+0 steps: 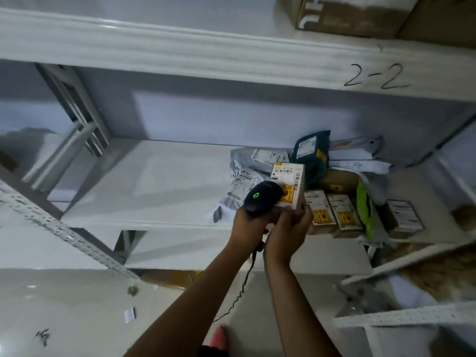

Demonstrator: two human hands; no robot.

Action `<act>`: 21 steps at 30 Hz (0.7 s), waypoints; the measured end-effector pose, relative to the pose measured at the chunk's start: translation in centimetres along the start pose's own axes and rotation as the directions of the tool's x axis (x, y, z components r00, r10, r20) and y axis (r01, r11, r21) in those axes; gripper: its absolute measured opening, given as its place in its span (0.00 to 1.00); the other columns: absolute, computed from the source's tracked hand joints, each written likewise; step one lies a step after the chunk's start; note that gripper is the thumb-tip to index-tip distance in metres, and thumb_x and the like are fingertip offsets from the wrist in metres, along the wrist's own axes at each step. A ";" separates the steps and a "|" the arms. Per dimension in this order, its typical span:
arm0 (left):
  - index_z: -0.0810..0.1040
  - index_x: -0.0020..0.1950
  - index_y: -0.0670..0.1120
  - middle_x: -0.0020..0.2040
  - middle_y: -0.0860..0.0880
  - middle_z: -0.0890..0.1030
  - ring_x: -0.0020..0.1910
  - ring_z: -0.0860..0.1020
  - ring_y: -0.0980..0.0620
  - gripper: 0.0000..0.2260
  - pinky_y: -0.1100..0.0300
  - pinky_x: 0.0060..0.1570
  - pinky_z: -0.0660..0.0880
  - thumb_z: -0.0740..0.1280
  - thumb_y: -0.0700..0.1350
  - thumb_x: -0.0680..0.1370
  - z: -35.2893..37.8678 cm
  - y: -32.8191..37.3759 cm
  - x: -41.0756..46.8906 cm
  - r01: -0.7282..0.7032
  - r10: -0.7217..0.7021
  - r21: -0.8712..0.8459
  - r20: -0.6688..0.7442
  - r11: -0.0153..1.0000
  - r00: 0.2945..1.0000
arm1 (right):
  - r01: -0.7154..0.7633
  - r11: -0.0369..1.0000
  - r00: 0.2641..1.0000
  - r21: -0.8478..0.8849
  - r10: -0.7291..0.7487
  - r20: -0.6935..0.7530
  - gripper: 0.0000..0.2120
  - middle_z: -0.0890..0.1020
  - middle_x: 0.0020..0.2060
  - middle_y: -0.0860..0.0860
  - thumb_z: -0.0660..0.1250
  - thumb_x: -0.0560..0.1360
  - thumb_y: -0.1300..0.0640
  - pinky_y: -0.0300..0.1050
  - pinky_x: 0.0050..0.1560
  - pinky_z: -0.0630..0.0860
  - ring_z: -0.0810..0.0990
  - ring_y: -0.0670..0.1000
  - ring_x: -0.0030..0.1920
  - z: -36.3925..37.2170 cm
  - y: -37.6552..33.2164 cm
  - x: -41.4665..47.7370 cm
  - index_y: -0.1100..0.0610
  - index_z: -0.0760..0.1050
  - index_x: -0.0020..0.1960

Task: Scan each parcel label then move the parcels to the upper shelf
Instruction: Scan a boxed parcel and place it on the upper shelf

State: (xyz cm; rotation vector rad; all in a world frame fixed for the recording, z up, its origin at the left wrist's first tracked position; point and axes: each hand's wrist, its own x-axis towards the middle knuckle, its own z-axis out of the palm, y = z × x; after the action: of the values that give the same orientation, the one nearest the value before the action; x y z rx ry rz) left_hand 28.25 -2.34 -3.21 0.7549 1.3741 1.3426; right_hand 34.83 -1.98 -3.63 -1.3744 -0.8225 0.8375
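Note:
My left hand [248, 222] grips a black handheld scanner [261, 198] with a green light lit on its top. Its head points at a small cardboard parcel [289, 185] with a white label and an orange sticker. My right hand [288, 229] holds that parcel from below, upright, just in front of the lower shelf [144, 191]. Behind it lies a pile of parcels: grey mailer bags [247, 181], a dark teal bag [310, 153], two small labelled boxes [332, 210] and a green bag [364, 204]. The upper shelf [206, 51] is marked "2-2".
A brown carton [347, 16] stands on the upper shelf at the right. The scanner's coiled cable [240, 292] hangs down toward the floor. A white upright with holes [59, 228] crosses at the left. Another small box [404, 215] lies at the lower shelf's right end.

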 end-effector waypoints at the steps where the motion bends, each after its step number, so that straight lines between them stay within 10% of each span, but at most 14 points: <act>1: 0.83 0.52 0.50 0.42 0.50 0.88 0.42 0.86 0.48 0.09 0.50 0.42 0.84 0.75 0.38 0.76 -0.9 0.5 -1.0 -0.009 0.009 0.018 -0.013 1.000 1.000 | -0.016 0.998 1.000 0.057 0.015 0.018 0.20 0.78 0.62 0.39 0.63 0.76 0.51 0.47 0.56 0.82 0.81 0.44 0.61 0.1 -0.3 -0.9 0.34 0.71 0.64; 5: 0.83 0.46 0.46 0.29 0.52 0.81 0.23 0.74 0.55 0.03 0.59 0.26 0.71 0.75 0.41 0.76 -5.7 1.6 -4.5 -0.017 0.034 0.106 -0.162 0.994 0.986 | -0.184 0.947 0.975 0.264 0.142 0.169 0.28 0.81 0.63 0.52 0.67 0.70 0.59 0.51 0.56 0.83 0.83 0.50 0.60 0.0 0.3 -4.3 0.48 0.71 0.70; 21: 0.80 0.43 0.52 0.37 0.45 0.83 0.33 0.82 0.51 0.05 0.55 0.29 0.78 0.74 0.48 0.77 -22.8 10.6 -9.5 -0.075 0.108 0.281 -0.106 0.957 0.988 | -0.085 0.989 0.989 0.123 0.068 0.133 0.20 0.85 0.57 0.44 0.75 0.76 0.60 0.46 0.56 0.82 0.83 0.45 0.59 7.2 -2.2 -19.0 0.53 0.78 0.67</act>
State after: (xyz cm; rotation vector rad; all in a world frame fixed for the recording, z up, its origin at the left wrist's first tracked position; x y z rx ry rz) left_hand 7.26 -16.53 5.82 0.9461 1.6630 1.2996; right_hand 19.44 -15.29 -1.31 -1.2547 -0.8034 1.0301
